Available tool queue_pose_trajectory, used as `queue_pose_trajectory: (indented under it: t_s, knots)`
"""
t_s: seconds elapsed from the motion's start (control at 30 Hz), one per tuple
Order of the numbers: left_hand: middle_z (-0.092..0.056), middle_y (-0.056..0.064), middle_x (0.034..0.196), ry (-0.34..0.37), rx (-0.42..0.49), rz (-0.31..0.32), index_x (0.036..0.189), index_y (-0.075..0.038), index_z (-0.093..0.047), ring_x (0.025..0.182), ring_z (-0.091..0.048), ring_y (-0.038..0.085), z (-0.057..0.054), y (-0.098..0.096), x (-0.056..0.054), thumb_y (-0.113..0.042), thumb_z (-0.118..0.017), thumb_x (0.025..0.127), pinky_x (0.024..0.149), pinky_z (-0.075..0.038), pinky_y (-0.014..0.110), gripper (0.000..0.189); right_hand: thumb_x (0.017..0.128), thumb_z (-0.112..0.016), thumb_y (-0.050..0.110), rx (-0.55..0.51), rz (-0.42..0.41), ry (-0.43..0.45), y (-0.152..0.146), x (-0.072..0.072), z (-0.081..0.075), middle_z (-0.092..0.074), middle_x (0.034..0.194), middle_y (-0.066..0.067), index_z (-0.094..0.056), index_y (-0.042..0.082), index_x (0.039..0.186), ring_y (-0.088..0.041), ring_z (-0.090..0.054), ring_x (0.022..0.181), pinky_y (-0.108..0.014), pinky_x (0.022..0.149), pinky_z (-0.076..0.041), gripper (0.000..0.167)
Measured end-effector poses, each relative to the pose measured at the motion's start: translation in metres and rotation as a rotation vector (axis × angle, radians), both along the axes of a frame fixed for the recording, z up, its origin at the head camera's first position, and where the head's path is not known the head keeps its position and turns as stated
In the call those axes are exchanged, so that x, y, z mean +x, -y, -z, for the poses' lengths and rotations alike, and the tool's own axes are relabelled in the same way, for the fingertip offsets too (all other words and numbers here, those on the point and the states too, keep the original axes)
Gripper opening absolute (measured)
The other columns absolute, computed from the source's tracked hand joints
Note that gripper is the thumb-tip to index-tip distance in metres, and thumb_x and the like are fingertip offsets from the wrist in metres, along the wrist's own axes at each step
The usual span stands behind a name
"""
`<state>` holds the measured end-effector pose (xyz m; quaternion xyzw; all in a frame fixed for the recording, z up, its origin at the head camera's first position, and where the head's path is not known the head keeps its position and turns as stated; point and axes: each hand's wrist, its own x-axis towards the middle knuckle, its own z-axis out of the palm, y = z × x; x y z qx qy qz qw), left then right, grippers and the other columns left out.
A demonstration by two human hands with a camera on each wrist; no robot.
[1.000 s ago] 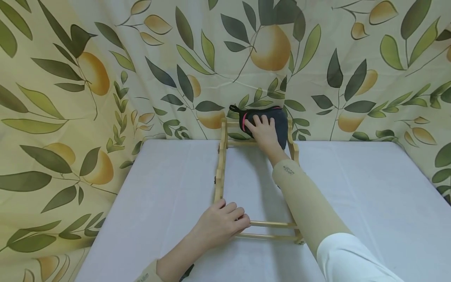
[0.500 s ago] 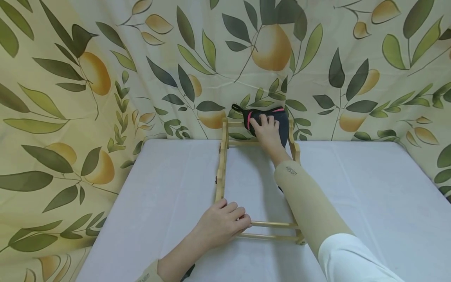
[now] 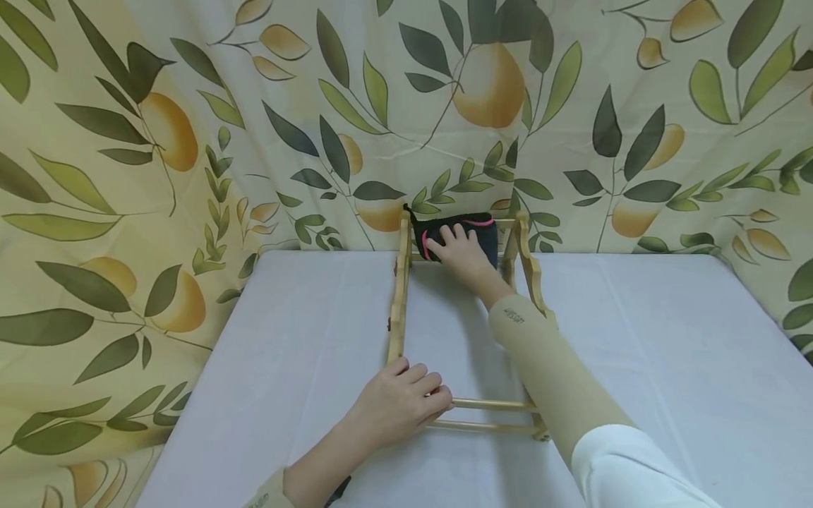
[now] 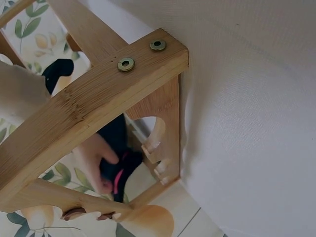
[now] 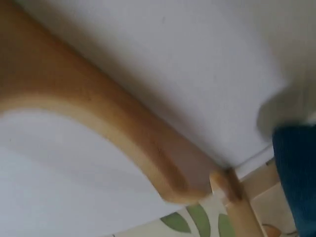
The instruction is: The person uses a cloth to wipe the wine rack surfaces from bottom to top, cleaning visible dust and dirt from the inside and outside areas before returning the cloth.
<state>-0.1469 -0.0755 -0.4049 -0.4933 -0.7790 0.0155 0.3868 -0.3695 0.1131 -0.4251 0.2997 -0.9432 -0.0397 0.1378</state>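
My right hand (image 3: 466,255) grips a dark navy pouch (image 3: 485,240) with pink trim and a black loop at its left end. The pouch is at the far end of a light wooden rack (image 3: 398,296), between its two side rails. In the left wrist view, the right thumb and fingers hold the pouch (image 4: 114,133) beyond the rack frame (image 4: 94,94). My left hand (image 3: 396,402) grips the rack's near left corner, fingers curled over the front rod. The right wrist view shows a curved rack rail (image 5: 113,113) and part of the blue pouch (image 5: 296,173), not the fingers.
The rack stands on a table with a white cloth (image 3: 305,339), its far end close to a curtain (image 3: 356,169) printed with fruit and leaves. Two thin rods (image 3: 492,404) join the rack's sides at the near end. My right forearm hides part of the right rail.
The right hand has shifted the pouch slightly right, then left and lower between the rails. More of the rack's right rail shows now. My left hand has stayed on the near corner.
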Motion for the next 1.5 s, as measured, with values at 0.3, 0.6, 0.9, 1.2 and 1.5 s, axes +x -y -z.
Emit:
queue_pose_trajectory:
  t_s: [0.3, 0.6, 0.9, 1.2, 1.5]
  knots:
    - [-0.054, -0.015, 0.072, -0.005, -0.008, 0.004, 0.076, -0.027, -0.058, 0.061, -0.046, 0.004, 0.0, -0.003, 0.001, -0.034, -0.043, 0.094, 0.06, -0.034, 0.02, 0.025, 0.086, -0.06, 0.012, -0.054, 0.01, -0.105, -0.017, 0.007, 0.013, -0.041, 0.112, -0.019, -0.046, 0.016, 0.116, -0.037, -0.041, 0.098, -0.05, 0.072, -0.041, 0.033]
    - [-0.054, -0.014, 0.072, -0.007, -0.004, -0.007, 0.076, -0.027, -0.058, 0.061, -0.047, 0.004, -0.001, -0.001, 0.001, -0.034, -0.043, 0.094, 0.06, -0.034, 0.02, 0.025, 0.076, -0.065, 0.008, -0.267, -0.117, -0.639, -0.012, 0.002, 0.005, -0.045, 0.095, -0.018, -0.049, 0.011, 0.102, -0.034, -0.043, 0.077, -0.044, 0.057, -0.038, 0.03]
    - [-0.054, -0.013, 0.072, 0.013, 0.014, -0.01, 0.075, -0.025, -0.057, 0.061, -0.047, 0.005, 0.0, 0.001, 0.0, -0.031, -0.039, 0.096, 0.06, -0.034, 0.021, 0.029, 0.071, -0.063, 0.008, -0.35, -0.121, -0.735, 0.004, -0.007, -0.014, -0.044, 0.094, -0.016, -0.044, 0.012, 0.102, -0.031, -0.041, 0.076, -0.041, 0.058, -0.037, 0.036]
    - [-0.054, -0.013, 0.071, -0.015, 0.011, 0.0, 0.076, -0.026, -0.058, 0.061, -0.047, 0.005, -0.001, 0.001, -0.002, -0.034, -0.044, 0.094, 0.06, -0.035, 0.021, 0.024, 0.083, -0.063, 0.012, -0.194, 0.074, -0.175, -0.001, 0.002, -0.001, -0.04, 0.114, -0.018, -0.044, 0.012, 0.115, -0.035, -0.039, 0.101, -0.052, 0.087, -0.033, 0.038]
    - [-0.054, -0.013, 0.072, 0.011, 0.001, -0.009, 0.076, -0.026, -0.058, 0.062, -0.048, 0.005, -0.001, 0.0, 0.0, -0.034, -0.041, 0.095, 0.061, -0.035, 0.021, 0.026, 0.085, -0.055, -0.003, -0.039, -0.116, -0.2, -0.002, 0.001, 0.004, -0.042, 0.113, -0.016, -0.047, 0.014, 0.112, -0.035, -0.042, 0.101, -0.051, 0.09, -0.035, 0.033]
